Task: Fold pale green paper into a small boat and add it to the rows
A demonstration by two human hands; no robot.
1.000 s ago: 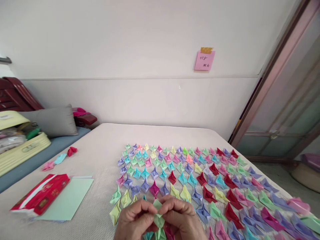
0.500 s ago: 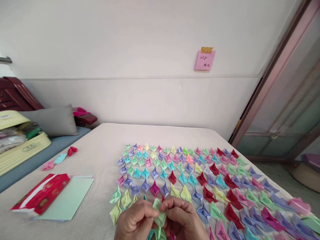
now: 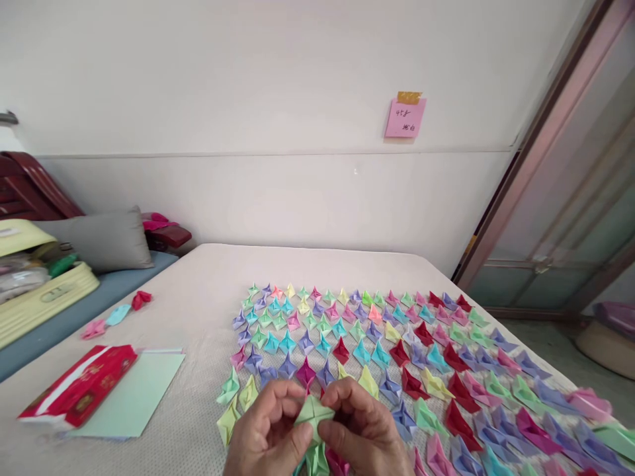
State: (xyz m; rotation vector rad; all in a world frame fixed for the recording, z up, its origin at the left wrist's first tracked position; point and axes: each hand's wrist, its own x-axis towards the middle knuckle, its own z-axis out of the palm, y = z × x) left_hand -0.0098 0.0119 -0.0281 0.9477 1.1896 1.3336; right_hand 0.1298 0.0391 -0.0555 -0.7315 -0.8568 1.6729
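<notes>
A small folded piece of light green paper (image 3: 313, 411) is held up between both hands, its creases meeting in a cross. My left hand (image 3: 270, 430) pinches its left side, thumb in front and fingers behind. On the other side my right hand (image 3: 364, 430) grips it the same way, thumb pressed near the middle. Below and behind the hands lie rows of small folded paper boats (image 3: 306, 373) in purple, red, green, yellow, blue and pink. Some of them are hidden by my hands.
On the left, a red tissue packet (image 3: 82, 387) rests on a stack of light green paper sheets (image 3: 139, 390). Beyond it lie a few crumpled pink, blue and red pieces (image 3: 118, 315). A pink note (image 3: 405, 119) is taped to the wall behind the pale tabletop (image 3: 218, 271).
The green paper has been turned and opened flatter, so its crossed creases now face me. Both thumbs have moved onto its front, and the fingers have spread behind it.
</notes>
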